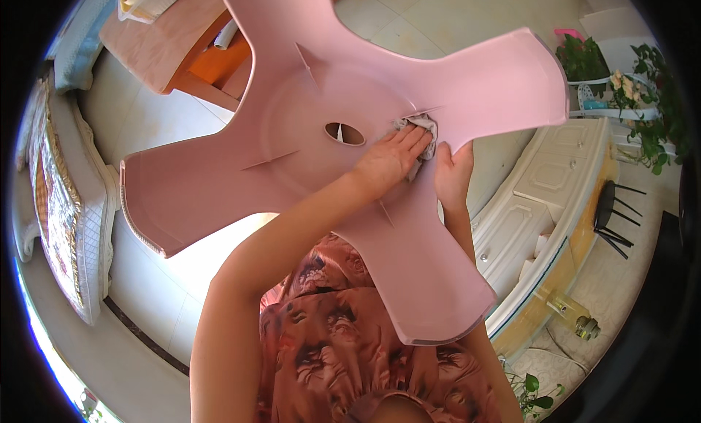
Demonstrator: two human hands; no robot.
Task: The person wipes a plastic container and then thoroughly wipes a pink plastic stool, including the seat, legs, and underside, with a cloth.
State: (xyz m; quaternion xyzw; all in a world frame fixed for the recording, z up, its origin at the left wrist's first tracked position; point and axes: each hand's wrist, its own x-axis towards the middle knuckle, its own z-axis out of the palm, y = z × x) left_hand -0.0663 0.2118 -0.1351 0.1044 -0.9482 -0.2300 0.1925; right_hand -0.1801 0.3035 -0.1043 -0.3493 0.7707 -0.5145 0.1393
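A pink plastic stool (328, 72) is held up before me, its hollow underside and four splayed legs toward me. An oval hole pierces the middle of its seat, and thin ribs stand around it. My left hand (394, 156) reaches across the underside and presses a crumpled grey cloth (426, 151) against the inner wall, beside a rib near the right-hand leg. With my right hand (454, 176) I grip the stool's rim between the right and lower legs. The fingers of that hand are partly hidden behind the plastic.
To the right runs a white cabinet (555, 160) with panelled doors; a glass jar (573, 313) stands past it. Potted plants (642, 94) crowd the upper right. At the left is a bed or cushioned seat (69, 196), and a brown-topped table (150, 54) stands at the upper left.
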